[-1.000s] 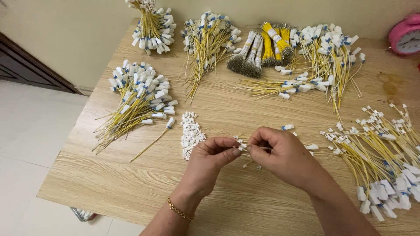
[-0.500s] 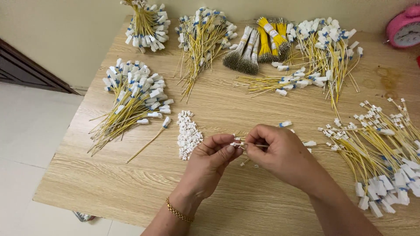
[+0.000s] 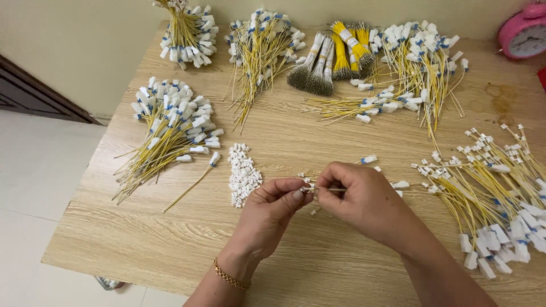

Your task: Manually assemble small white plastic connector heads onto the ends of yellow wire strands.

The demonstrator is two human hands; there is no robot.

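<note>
My left hand (image 3: 273, 210) pinches a small white connector (image 3: 307, 188) between thumb and forefinger, and my right hand (image 3: 358, 196) fingers close on a thin yellow wire (image 3: 333, 189) meeting it, just above the bench (image 3: 170, 250). A pile of white connectors (image 3: 243, 173) lies just left of my hands.

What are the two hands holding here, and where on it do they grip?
The left hand pinches a small white connector at its fingertips. The right hand pinches a thin yellow wire close to the end that meets the connector.
</note>
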